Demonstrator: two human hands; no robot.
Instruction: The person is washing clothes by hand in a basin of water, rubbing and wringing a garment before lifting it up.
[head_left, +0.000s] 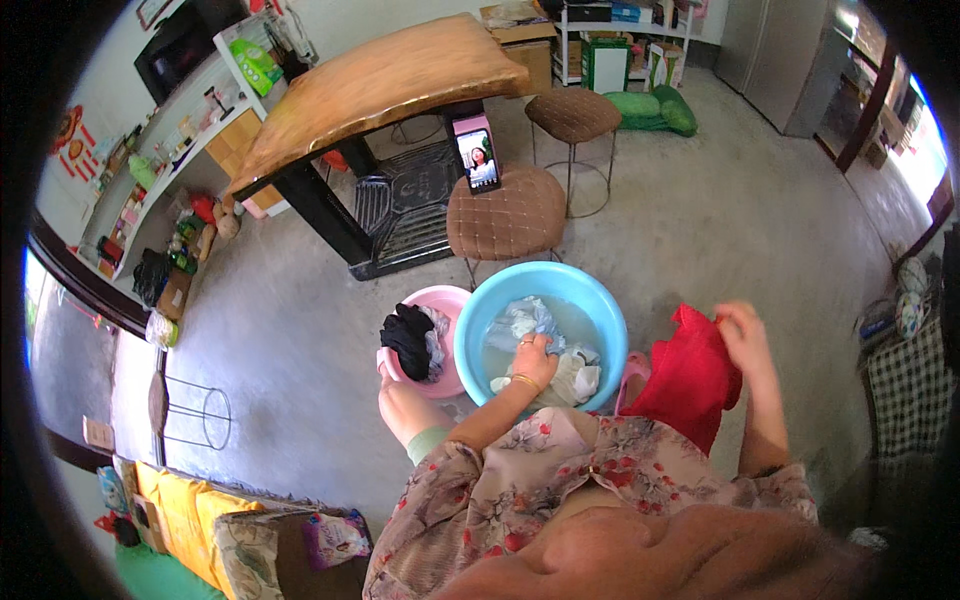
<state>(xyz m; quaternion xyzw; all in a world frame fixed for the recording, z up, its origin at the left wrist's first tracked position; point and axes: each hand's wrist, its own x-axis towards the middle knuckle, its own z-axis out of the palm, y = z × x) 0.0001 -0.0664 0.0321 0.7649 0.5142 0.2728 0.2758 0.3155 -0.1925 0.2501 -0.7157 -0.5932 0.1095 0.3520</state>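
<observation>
A light blue plastic basin (616, 330) holds cloudy water with pale wet clothes (574, 375) in it. Over these clothes lies my left hand (535, 361), wearing a ring and a bracelet; its fingertips are at the cloth, and whether they grip is unclear. To the right, my right hand (741, 336) pinches the upper edge of a red cloth (694, 375), which lies over my right leg. A smaller pink basin (450, 300) stands just left of the blue one and contains black clothing (406, 341) and a patterned grey piece.
A quilted brown stool (506, 221) stands beyond the basins, with a phone (478, 160) upright on it. Behind are a wooden table (390, 71) on a black base and a second stool (574, 114). A pink slipper (634, 375) shows beside the blue basin.
</observation>
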